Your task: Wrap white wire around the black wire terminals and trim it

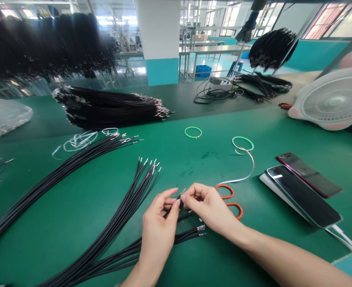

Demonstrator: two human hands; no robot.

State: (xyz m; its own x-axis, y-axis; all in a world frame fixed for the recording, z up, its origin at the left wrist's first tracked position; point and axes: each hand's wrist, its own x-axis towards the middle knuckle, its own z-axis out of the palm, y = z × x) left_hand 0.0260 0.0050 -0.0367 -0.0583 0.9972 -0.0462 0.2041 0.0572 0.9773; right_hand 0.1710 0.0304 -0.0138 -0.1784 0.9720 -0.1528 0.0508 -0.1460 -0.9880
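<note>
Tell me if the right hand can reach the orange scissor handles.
Probably yes: the right hand sits beside the orange scissor handles with nothing between, though it is pinching a black wire.

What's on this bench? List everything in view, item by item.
Workbench: 1, green, across the view.
Wire bundle: 1, black, rear of bench.
Loose wire sheaves: 3, black, front of bench.
Hanging wire bunches: 2, black, overhead.
Wire loops: 2, green, mid-bench.
Scissors: 1, orange handles, beside right hand.
Phones: 2, dark, right.
Fan: 1, white, far right.
Wire end: 1, black, between the hands.
Left hand: 1, pinching it.
Right hand: 1, pinching it.
</note>
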